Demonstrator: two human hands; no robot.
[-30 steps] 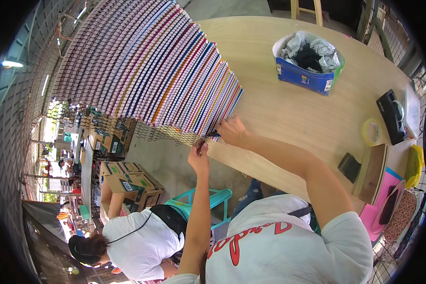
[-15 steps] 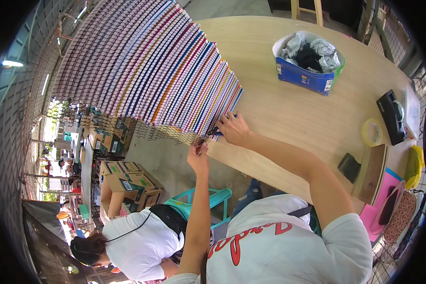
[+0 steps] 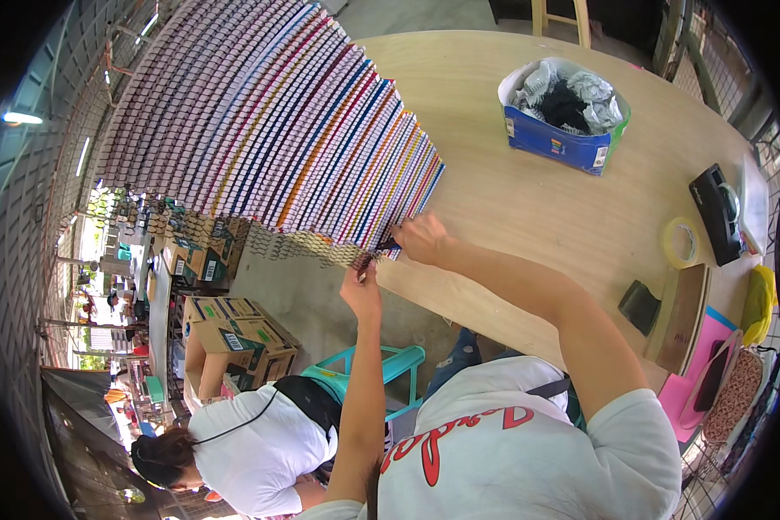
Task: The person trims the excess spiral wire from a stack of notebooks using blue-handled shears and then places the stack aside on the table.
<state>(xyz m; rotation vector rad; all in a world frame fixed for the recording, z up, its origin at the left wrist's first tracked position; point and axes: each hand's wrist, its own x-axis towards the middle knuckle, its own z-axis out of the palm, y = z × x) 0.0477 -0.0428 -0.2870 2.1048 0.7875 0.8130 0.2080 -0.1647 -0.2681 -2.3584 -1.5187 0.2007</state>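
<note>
A large panel of white and coloured strips under dark mesh netting (image 3: pixel 269 130) lies over the left part of the wooden table (image 3: pixel 468 113) and past its edge. At the panel's near corner, my left hand (image 3: pixel 361 290) pinches the edge of the dark mesh between thumb and fingers. Just right of it, my right hand (image 3: pixel 422 239) is closed, its fingers curled against the same corner. Something small and dark shows at its fingertips, too hidden to name. The two hands are close together but apart.
A blue box (image 3: pixel 555 139) with crumpled wrapping stands at the far right. Tape (image 3: pixel 680 243), a black case (image 3: pixel 718 212) and a wooden block (image 3: pixel 680 321) lie at the right. Below left are a turquoise stool (image 3: pixel 390 368), cardboard boxes (image 3: pixel 234 338) and a bending co-worker (image 3: pixel 251 442).
My right hand's fingers, more spread before, have curled in, and the hand has turned slightly at the corner. My left hand has barely moved and keeps its pinch.
</note>
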